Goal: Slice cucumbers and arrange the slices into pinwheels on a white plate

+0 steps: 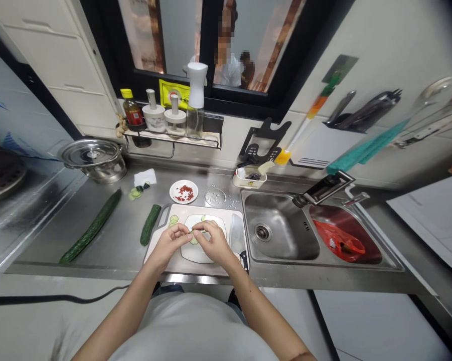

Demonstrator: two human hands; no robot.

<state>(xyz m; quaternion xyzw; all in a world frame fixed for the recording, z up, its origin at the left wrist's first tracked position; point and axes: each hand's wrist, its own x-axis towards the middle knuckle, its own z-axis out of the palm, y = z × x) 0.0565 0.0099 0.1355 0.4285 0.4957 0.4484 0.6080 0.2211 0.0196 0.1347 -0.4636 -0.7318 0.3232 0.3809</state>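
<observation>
Above a white plate (199, 256) on the cutting board (171, 268), my left hand (173, 238) and my right hand (213, 241) meet with fingertips pinched on a thin cucumber slice (193, 239). The fingers partly cover it, and whether it is one slice or more I cannot tell. More pale green slices show at the plate's far edge, behind my right hand. A few cucumber slices (173, 219) lie on the board beyond my left hand. A knife (236, 234) rests on the board's right side, its black handle towards me. Left of the board lies a cut cucumber (150, 225).
A long whole cucumber (94, 230) lies further left, near a lidded steel pot (98, 160). A small plate of red bits (184, 192) stands behind the board. To the right is a double sink (282, 250) with a red plastic bag (338, 241). A seasoning rack (173, 138) hangs below the window.
</observation>
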